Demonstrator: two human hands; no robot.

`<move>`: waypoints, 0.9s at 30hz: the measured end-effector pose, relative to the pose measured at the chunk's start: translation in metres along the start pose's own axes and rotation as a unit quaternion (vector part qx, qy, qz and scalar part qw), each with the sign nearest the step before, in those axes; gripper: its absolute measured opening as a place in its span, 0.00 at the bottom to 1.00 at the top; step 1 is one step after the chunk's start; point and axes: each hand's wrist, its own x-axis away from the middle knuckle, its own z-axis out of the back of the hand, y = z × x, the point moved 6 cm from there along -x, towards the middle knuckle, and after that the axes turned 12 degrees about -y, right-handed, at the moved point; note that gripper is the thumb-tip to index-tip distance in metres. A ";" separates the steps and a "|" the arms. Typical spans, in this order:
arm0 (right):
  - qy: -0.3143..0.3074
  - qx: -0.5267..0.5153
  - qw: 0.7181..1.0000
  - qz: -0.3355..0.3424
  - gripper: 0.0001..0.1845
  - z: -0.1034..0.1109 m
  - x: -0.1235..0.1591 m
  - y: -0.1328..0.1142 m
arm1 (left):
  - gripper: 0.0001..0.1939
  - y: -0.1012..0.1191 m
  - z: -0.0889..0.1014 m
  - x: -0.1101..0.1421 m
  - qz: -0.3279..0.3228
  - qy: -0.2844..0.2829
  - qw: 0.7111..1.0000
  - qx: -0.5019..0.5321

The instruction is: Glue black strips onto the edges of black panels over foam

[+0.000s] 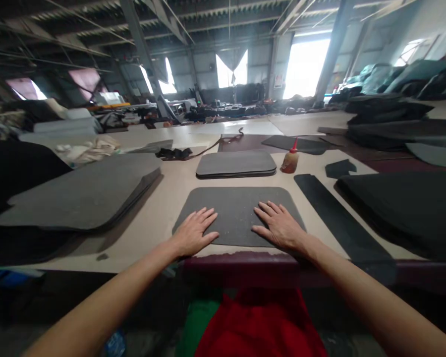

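Observation:
A grey sheet with rounded corners [234,213] lies flat at the front of the table. My left hand [195,230] rests on its left side, palm down with the fingers spread. On its right side lies my right hand [278,224], also flat, fingers apart. Neither hand grips anything. Just beyond the sheet is a neat stack of similar grey sheets [236,163]. To the right of that stack stands a squeeze bottle with a red nozzle [290,159], partly filled with something brownish.
A big pile of grey sheets [85,191] lies on the left, and a dark pile [405,208] on the right. A long dark strip [334,218] runs beside the right arm. A small dark scrap [340,168] and a black strap [174,153] lie farther back.

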 end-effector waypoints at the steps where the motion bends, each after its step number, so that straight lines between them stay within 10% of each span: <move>1: -0.005 0.002 1.000 0.002 0.41 -0.001 0.004 0.005 | 0.35 -0.009 -0.001 0.004 0.005 -0.003 1.000 0.001; 9: -0.010 0.028 0.999 -0.021 0.34 -0.006 0.052 0.042 | 0.35 -0.057 -0.009 0.035 0.031 0.004 0.999 0.007; 19: -0.101 -0.071 0.988 0.094 0.52 -0.008 0.103 0.006 | 0.41 -0.046 -0.009 0.062 0.006 -0.038 0.999 0.007; 27: -0.037 -0.036 0.987 0.153 0.31 0.018 0.126 0.010 | 0.45 -0.037 -0.034 0.120 -0.046 0.001 0.999 -0.027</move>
